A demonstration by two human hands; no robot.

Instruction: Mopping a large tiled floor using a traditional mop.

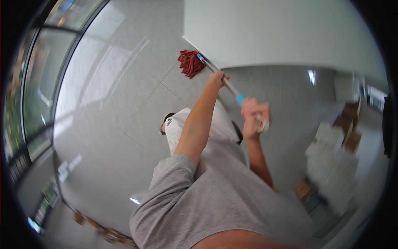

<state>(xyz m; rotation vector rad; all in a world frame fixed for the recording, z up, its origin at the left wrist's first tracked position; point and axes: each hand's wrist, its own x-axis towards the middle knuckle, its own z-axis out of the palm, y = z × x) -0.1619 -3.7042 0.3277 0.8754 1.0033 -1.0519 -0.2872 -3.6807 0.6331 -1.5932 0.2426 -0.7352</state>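
A mop with a red strand head (190, 64) rests on the grey tiled floor, beside the lower corner of a large white panel. Its pale handle (231, 88) has blue fittings and slants back toward me on the right. Partway down the handle, my left hand (217, 79) is wrapped round it, with that arm stretched out. Closed on the upper end, above the blue ring, is my right hand (253, 116); it is slightly blurred. The handle's white tip (263, 123) shows by that hand.
The white panel (282, 33) stands ahead, spreading right. Tall dark-framed windows (49, 79) line the left. White packages (331, 157) are piled at the right, with brown boxes (350, 124) and a small brown carton (304, 190) close by. More brown items (107, 234) lie at the lower left.
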